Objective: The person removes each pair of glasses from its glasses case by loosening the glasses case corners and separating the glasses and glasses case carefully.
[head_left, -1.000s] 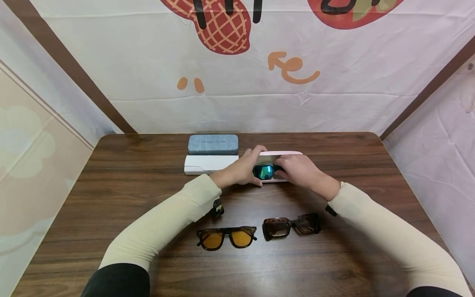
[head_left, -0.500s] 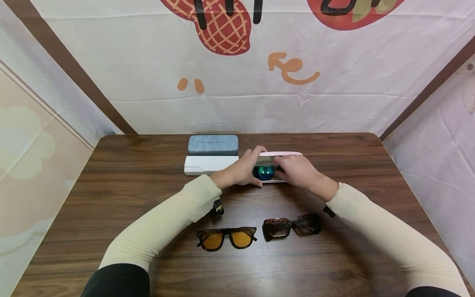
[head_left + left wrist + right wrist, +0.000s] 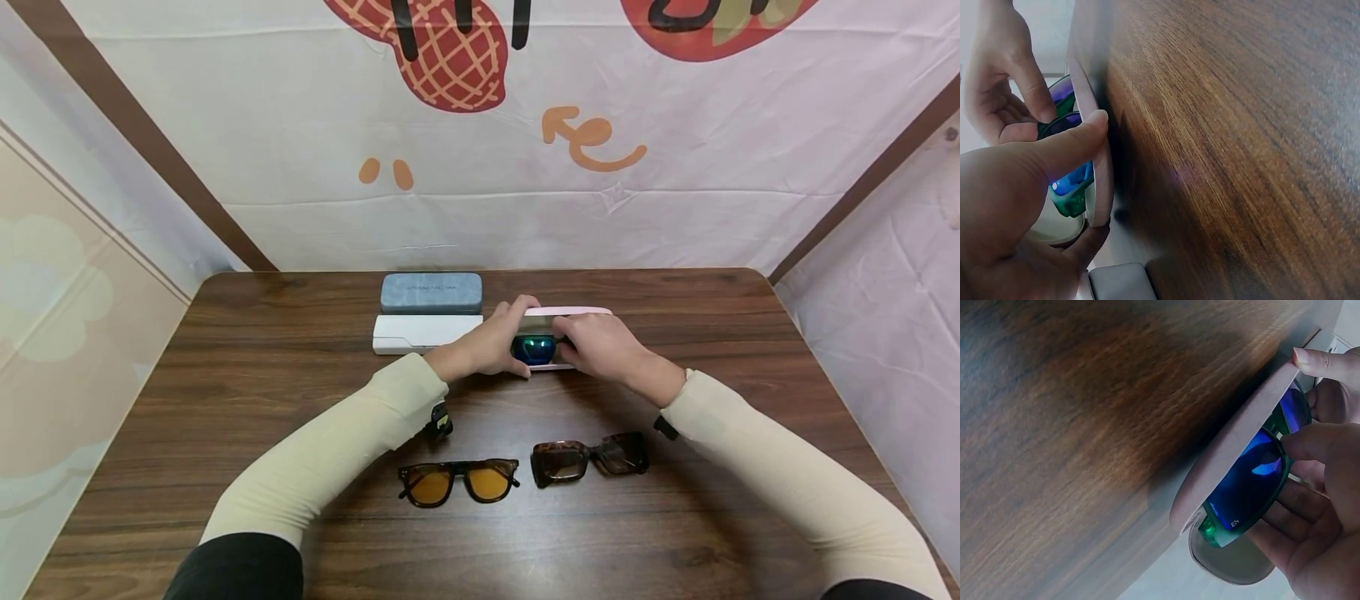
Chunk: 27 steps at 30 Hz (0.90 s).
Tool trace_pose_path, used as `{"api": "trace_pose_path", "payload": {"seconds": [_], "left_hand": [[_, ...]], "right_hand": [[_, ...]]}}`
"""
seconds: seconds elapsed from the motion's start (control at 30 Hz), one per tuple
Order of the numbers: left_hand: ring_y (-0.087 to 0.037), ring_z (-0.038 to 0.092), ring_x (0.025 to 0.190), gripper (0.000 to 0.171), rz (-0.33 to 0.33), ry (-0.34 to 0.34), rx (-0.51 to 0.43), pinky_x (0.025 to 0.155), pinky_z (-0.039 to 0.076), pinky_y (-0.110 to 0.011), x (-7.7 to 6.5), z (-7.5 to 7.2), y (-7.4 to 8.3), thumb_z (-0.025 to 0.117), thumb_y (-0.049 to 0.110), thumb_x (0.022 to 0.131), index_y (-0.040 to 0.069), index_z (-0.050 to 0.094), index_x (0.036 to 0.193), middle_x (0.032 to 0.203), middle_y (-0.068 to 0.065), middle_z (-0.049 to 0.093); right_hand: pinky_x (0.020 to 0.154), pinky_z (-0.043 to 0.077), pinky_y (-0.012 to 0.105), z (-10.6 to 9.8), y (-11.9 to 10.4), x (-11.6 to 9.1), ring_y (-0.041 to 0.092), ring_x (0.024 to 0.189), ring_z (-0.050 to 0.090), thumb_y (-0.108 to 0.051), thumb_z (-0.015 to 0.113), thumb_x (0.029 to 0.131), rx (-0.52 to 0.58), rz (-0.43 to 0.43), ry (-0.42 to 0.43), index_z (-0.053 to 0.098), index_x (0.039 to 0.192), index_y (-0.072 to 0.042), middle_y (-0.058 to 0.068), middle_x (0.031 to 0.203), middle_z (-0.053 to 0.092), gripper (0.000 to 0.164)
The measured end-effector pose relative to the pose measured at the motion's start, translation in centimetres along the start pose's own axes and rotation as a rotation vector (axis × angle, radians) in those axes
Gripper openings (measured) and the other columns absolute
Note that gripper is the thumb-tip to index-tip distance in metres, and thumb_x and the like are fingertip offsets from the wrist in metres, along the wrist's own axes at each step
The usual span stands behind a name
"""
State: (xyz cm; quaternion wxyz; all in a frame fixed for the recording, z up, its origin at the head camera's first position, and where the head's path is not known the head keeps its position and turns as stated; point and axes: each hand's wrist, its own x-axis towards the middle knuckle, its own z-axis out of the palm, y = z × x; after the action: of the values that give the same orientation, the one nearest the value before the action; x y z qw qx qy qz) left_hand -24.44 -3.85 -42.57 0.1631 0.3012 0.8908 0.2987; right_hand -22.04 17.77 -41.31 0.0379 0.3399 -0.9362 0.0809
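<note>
A pink glasses case (image 3: 579, 310) stands with its lid raised near the back of the table. My left hand (image 3: 487, 340) grips its left end, the thumb on the front wall (image 3: 1103, 181) in the left wrist view. Partly inside the case are dark-green-framed sunglasses (image 3: 534, 350) with blue-green mirrored lenses. My right hand (image 3: 603, 346) pinches these sunglasses near the bridge, as the right wrist view shows with the thumb against the frame (image 3: 1250, 481). The far lens and part of the case interior are hidden by my fingers.
Left of the pink case lie a white glasses case (image 3: 420, 333) and, behind it, a blue one (image 3: 431, 293), both closed. Nearer me lie sunglasses with amber lenses (image 3: 459, 482) and tortoiseshell sunglasses (image 3: 588, 458). A printed cloth (image 3: 480, 225) hangs behind the table.
Over the last second the mirrored lens has turned darker, and its reflection has shifted, with a slight move of my right hand to the left. My left hand and the case have stayed put.
</note>
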Motion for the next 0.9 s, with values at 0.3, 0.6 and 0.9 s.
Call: {"api": "trace_pose_path", "payload": {"seconds": [0.3,0.6,0.9], "left_hand": [[-0.030,0.048,0.121,0.094,0.006,0.005,-0.009,0.102,0.046,-0.046,-0.07,0.06,-0.06,0.090,0.017,0.079,0.018,0.025,0.146,0.134,-0.020,0.042],[-0.030,0.048,0.120,0.094,0.016,0.000,-0.019,0.100,0.047,-0.046,-0.10,-0.03,-0.02,0.090,0.017,0.079,0.018,0.025,0.147,0.134,-0.020,0.041],[-0.031,0.050,0.118,0.095,0.007,0.003,-0.009,0.101,0.046,-0.046,0.11,0.02,-0.18,0.090,0.018,0.079,0.017,0.025,0.148,0.134,-0.021,0.041]], "right_hand": [[0.066,0.050,0.039,-0.11,-0.13,-0.08,0.014,0.064,0.052,-0.006,0.075,0.088,0.009,-0.004,0.001,0.058,0.086,-0.011,0.002,0.082,0.066,0.017],[0.064,0.048,0.037,0.12,0.19,-0.44,0.012,0.064,0.051,-0.008,0.077,0.087,0.029,-0.054,0.059,0.059,0.086,-0.011,0.000,0.081,0.065,0.019],[0.060,0.048,0.035,-0.26,0.00,-0.82,0.011,0.062,0.051,-0.008,0.077,0.088,0.050,-0.049,0.059,0.062,0.087,-0.012,0.000,0.083,0.064,0.015]]}}
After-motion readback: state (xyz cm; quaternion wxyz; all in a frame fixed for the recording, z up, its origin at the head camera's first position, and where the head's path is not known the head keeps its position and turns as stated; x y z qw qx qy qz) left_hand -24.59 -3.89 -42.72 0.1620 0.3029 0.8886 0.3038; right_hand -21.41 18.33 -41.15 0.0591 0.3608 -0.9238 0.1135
